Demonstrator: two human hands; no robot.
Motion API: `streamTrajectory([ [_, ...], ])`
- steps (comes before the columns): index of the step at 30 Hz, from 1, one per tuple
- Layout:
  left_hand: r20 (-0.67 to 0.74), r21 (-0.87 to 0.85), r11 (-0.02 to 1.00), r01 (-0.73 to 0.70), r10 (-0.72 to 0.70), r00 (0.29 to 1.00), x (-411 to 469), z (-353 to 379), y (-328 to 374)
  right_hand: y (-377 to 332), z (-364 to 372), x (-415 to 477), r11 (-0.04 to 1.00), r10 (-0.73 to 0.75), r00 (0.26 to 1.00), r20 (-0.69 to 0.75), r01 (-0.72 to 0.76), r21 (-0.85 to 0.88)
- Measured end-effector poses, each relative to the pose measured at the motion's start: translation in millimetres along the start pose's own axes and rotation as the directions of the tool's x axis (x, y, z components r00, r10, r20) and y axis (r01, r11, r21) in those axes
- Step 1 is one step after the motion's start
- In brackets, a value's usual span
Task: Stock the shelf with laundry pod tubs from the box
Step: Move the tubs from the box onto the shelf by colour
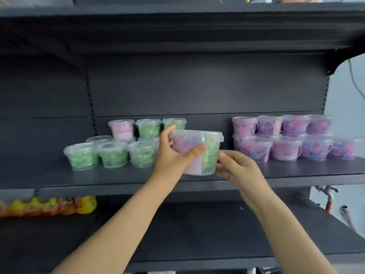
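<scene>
A clear lidded tub (207,151) with purple and green pods and a white label is held just above the dark shelf board (118,178), in the gap between two groups of tubs. My left hand (173,155) grips its left side, thumb across the front and fingers behind. My right hand (235,165) is at the tub's lower right side with fingers curled; whether it touches the tub is unclear. Green tubs (112,155) stand in a stacked cluster on the left. Purple tubs (286,139) are stacked in two layers on the right. The box is out of view.
The upper shelf (177,32) hangs low over this one. On the shelf below, yellow and orange packets (47,206) lie at the left, and the bare board (197,234) extends to the right. A red-handled tool (329,202) shows past the shelf's right end.
</scene>
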State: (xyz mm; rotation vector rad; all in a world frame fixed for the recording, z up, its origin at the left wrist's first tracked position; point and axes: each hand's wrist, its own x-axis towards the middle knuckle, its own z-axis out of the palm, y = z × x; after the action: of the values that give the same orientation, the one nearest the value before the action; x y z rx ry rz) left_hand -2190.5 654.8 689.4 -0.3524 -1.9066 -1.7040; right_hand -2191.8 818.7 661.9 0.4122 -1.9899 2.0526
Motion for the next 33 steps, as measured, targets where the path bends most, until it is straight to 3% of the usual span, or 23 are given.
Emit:
streamTrajectory([
  [10, -0.166, 0.094, 0.996, 0.002, 0.014, 0.986, 15.9, -146.3, 1.1, -21.5, 153.5, 13.9, 0.999, -0.005, 0.989, 0.151, 0.012, -0.045],
  [19, -0.248, 0.152, 0.988, -0.026, 0.064, 0.967, 109.0, -236.1, -50.2, -7.3, 259.1, 124.1, 0.999, -0.023, 0.95, 0.312, 0.029, -0.017],
  [26, -0.24, 0.229, 0.973, -0.015, 0.071, 0.968, 197.1, -277.9, -93.5, 4.6, 321.6, 224.4, 0.999, 0.037, 0.899, 0.437, -0.027, -0.029],
  [33, -0.181, 0.264, 0.964, 0.031, 0.018, 0.983, 256.6, -316.7, -130.6, 22.6, 364.6, 282.3, 0.992, 0.101, 0.886, 0.452, -0.127, 0.027],
])
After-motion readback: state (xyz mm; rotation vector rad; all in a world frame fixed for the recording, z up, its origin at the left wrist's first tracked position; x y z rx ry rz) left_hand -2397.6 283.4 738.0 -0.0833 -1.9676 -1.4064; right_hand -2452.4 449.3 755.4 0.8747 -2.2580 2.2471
